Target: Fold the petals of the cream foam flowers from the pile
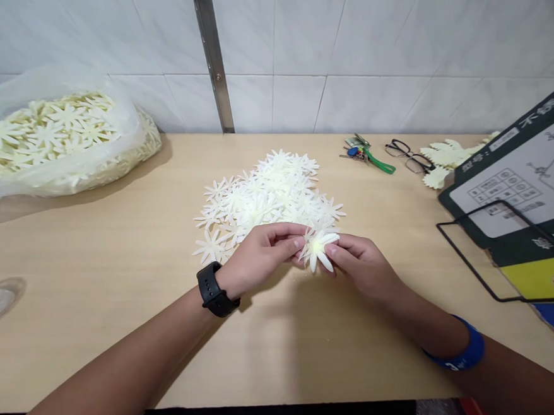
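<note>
Clearly, both hands are busy with one flower (318,249), which sits at the near side of the pile (276,192), toward its right end, and seems to be lifted off the worktop (119,256). The left hand (268,252) is pinched on the flower's left edge, thumb in front and forefinger behind. The right hand (369,261) grips the right edge between thumb and fingers, the fingers partly hidden behind the petals.

To handle it well, I would keep both pinches light and close to the pale yellow middle, since petals this slim look easy to crease or tear at the tips. Thinner petals show at the left edge, so there may be more than one layer; I cannot tell for sure. If so, the thumbs should ease the edges along slowly, a petal at a time, rather than tug. Working a little farther to the near side of the pile would help keep loose petals from catching.

As for its lie, the flower's front is turned up toward the wearer. The petals seen best fan out away from the pile, with another reaching right. Being a star around a centre, it has no clear long axis; single petals do.
</note>
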